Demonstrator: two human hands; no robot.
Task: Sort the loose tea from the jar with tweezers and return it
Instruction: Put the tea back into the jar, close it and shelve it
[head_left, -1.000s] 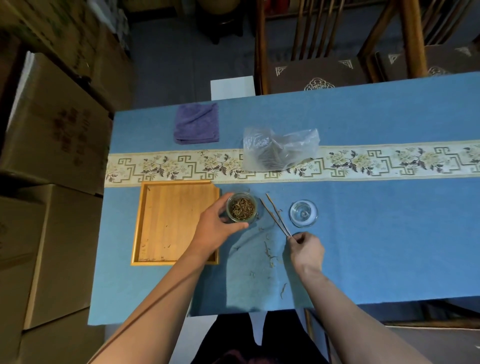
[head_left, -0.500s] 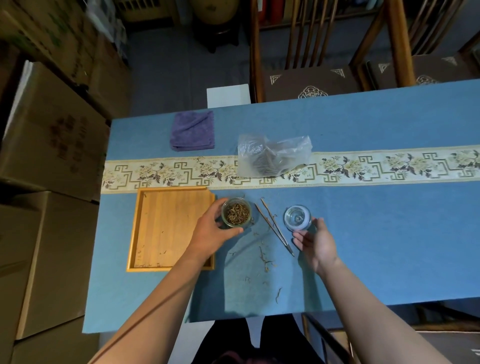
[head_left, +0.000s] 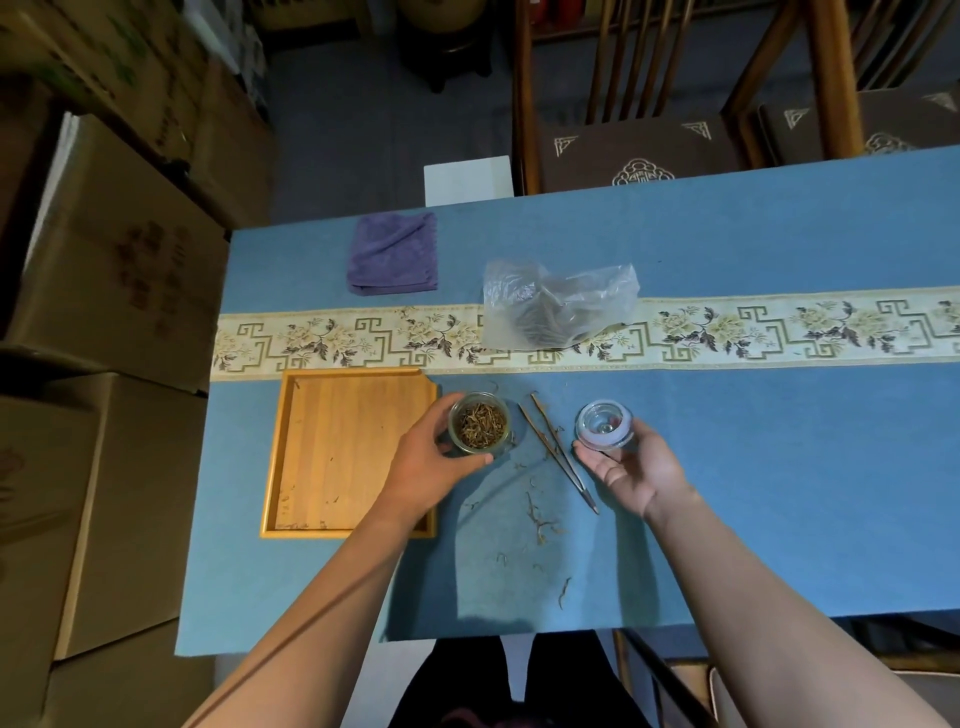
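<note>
The left hand (head_left: 423, 462) wraps its grip around the open glass jar (head_left: 479, 423) of loose tea, which stands on the blue worktop (head_left: 779, 441) just beside the wooden tray (head_left: 337, 452). The right hand (head_left: 631, 470) cups the glass lid (head_left: 604, 425) with fingers loosely curled – whether it is lifted, I cannot tell. The tweezers (head_left: 558, 451) lie between the hands, stray leaves (head_left: 540, 519) scattered nearer the body.
</note>
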